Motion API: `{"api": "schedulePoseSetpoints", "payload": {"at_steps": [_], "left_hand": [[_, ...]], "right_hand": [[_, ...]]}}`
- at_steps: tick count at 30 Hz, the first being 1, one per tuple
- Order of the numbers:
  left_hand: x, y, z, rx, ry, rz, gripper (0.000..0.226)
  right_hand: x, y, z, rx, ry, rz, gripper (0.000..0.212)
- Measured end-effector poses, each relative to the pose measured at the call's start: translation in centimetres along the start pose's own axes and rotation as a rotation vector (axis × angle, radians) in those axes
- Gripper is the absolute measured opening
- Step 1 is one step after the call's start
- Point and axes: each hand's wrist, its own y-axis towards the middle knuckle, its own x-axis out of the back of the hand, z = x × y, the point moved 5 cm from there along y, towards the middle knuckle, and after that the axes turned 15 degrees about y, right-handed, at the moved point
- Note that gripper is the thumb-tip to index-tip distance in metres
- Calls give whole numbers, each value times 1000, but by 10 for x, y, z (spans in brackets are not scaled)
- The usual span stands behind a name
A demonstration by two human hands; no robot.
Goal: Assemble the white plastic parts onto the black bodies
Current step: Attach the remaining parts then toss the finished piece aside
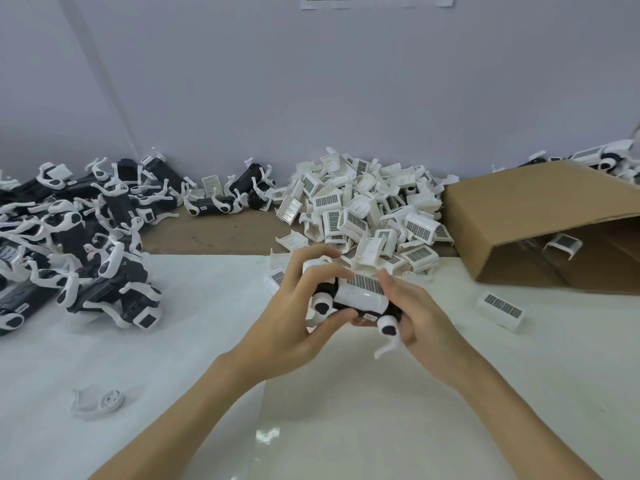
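Pile of black bodies (pixel 79 237) at 9 o'clock on the counter (pixel 194 341), white arms already fitted. A loose white piece (pixel 104 401) lies at 7 o'clock.

Centre frame: left hand (pixel 294 323) has its grip curled round the held black body (pixel 349 306) from the left, thumb under, fingers over the top. The white cover (pixel 360 292) sits on top of that body, grille side up. Right hand (pixel 422 317) grips the right end, fingertips on the cover edge.

Step in hand, by my read: pressing the cover down. Best done with the body held steady, the cover squared to it, and even pressure on both ends (tilt could likely jam a clip).

Heap of white covers (pixel 367 209) at 12 to 1 o'clock, open cardboard box (pixel 512 216) at 2 o'clock, one stray cover (pixel 500 308) at 3.

Writing: small labels on the bodies, too blurred to read; wall sheet (pixel 377 0) at 12 is cut off, unreadable.
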Motion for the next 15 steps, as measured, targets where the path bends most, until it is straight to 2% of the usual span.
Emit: {"api": "schedulePoseSetpoints", "payload": {"at_steps": [2,3,5,8,12,15], "left_hand": [[1,0,3,-11,47,20,53],[2,-1,6,39,35,26,58],[2,-3,13,237,-60,43,63],[1,-6,26,436,-155,50,45],[9,0,28,404,-264,33,31],[9,2,23,363,-309,48,30]], "right_hand": [[4,2,3,77,-18,-51,43],[5,2,5,152,-86,-83,34],[5,-1,12,351,-379,-129,25],[-8,-7,14,612,-824,-145,33],[-15,-10,16,710,-1004,-122,39],[-17,-10,14,691,-998,-125,37]]}}
